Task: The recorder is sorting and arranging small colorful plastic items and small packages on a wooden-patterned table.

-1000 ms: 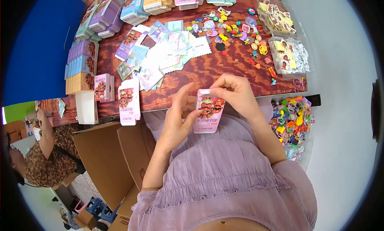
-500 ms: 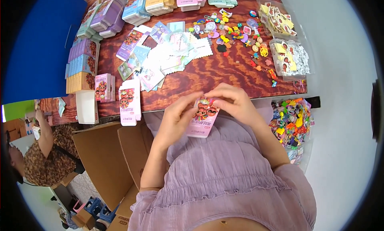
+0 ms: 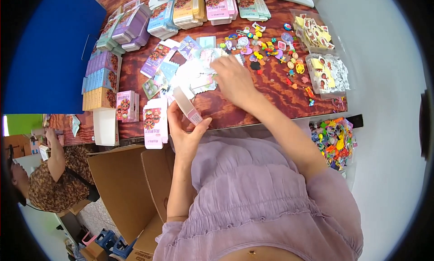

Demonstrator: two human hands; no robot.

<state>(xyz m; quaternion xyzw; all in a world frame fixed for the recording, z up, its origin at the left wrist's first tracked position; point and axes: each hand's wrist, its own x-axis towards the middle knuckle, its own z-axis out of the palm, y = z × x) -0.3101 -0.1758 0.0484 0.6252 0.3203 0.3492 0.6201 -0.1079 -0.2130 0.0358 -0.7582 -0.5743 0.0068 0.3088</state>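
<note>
My left hand (image 3: 187, 134) is closed round a small pink cardboard box (image 3: 187, 105), which is tilted with its pale narrow side showing. It is held just over the table's front edge. Reaching over the heap of small cards and packets (image 3: 183, 73) is my right hand (image 3: 235, 80). Its fingers are stretched out, and the fingertips are at the heap's right side. I cannot see anything held in them. A flat pink carton (image 3: 155, 125) lies beside my left hand at the table edge, and a purple carton (image 3: 156, 59) rests against the heap.
Stacks of flat cartons (image 3: 187, 10) line the far side. Small colourful charms (image 3: 271, 48) are scattered right of the heap, near bags of yellow pieces (image 3: 323, 75). A bag of trinkets (image 3: 334, 143) sits below the table edge. An open cardboard box (image 3: 122, 179) and another person (image 3: 58, 175) are at left.
My right hand has left the pink box and moved forward to the heap. My left hand has carried the box up and left, turning it onto its side.
</note>
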